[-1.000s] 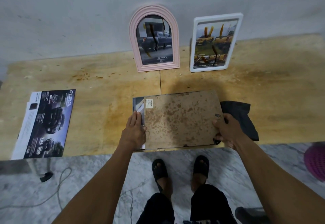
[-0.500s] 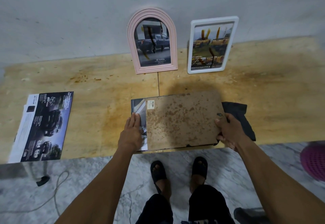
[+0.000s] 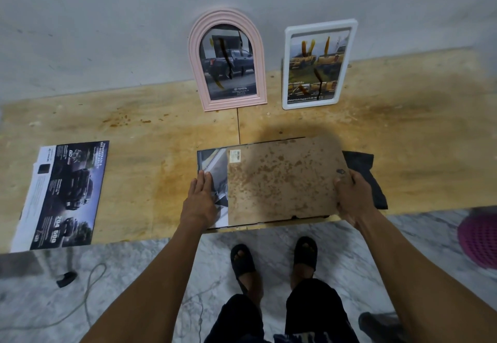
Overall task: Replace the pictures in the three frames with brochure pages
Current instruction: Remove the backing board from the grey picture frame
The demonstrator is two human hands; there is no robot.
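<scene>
Backing board (image 3: pixel 282 181) btwn both hands.

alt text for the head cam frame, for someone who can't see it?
Seen from above, a person's left hand presses a brochure page flat while the right hand grips a stained brown backing board lying over it on a wooden table. A pink arched frame and white frame lean on the wall; a brochure lies left.

A plain home corner: stained plywood bench (image 3: pixel 134 138) against bare wall (image 3: pixel 107 19), marble floor (image 3: pixel 134 275) (sandalled feet).
</scene>
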